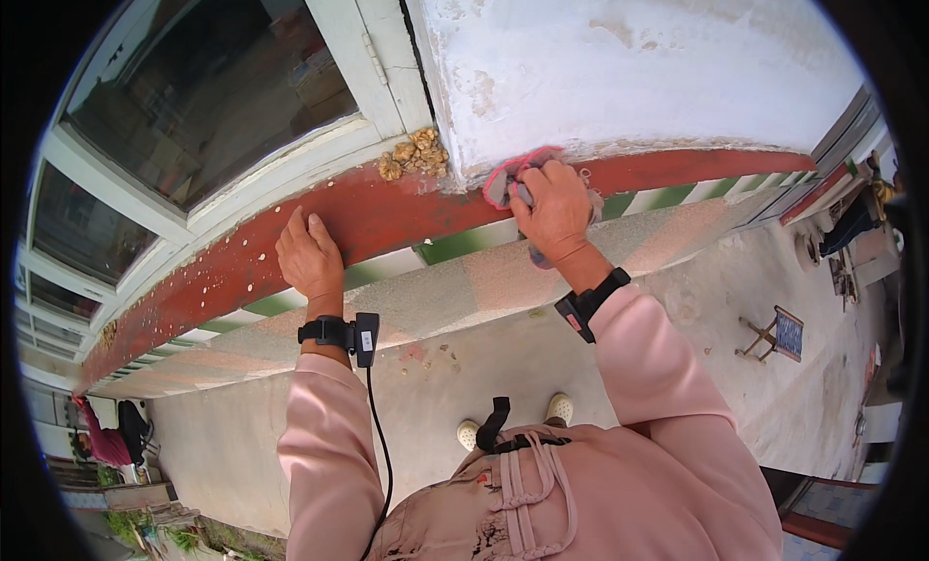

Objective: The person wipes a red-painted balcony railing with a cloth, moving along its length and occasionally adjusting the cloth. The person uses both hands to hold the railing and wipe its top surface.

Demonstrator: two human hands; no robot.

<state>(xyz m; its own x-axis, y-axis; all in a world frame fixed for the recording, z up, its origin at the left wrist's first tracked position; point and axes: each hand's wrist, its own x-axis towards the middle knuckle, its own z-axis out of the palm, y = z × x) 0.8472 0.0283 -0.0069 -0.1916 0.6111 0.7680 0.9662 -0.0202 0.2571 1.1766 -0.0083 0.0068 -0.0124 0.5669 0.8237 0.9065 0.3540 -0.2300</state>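
My right hand point(555, 205) grips a greyish cloth with a pink edge point(499, 187) and presses it on the red painted window ledge point(377, 216), by the corner of the white wall. Part of the cloth hangs below the hand, over the ledge's front. To the left, my left hand point(310, 255) rests on the ledge with nothing in it, its fingers a little apart. Between the hands, against the window frame, lies a small heap of brown lumpy pieces point(415, 155). Pale spots dot the ledge left of my left hand.
White-framed windows point(185, 231) run along the left; a peeling white wall point(639, 60) stands ahead. Green and white tiles edge the ledge. A small folding stool point(773, 336) stands on the concrete floor at right. Another person point(105, 438) is far off at lower left. A black cable hangs from my left wrist.
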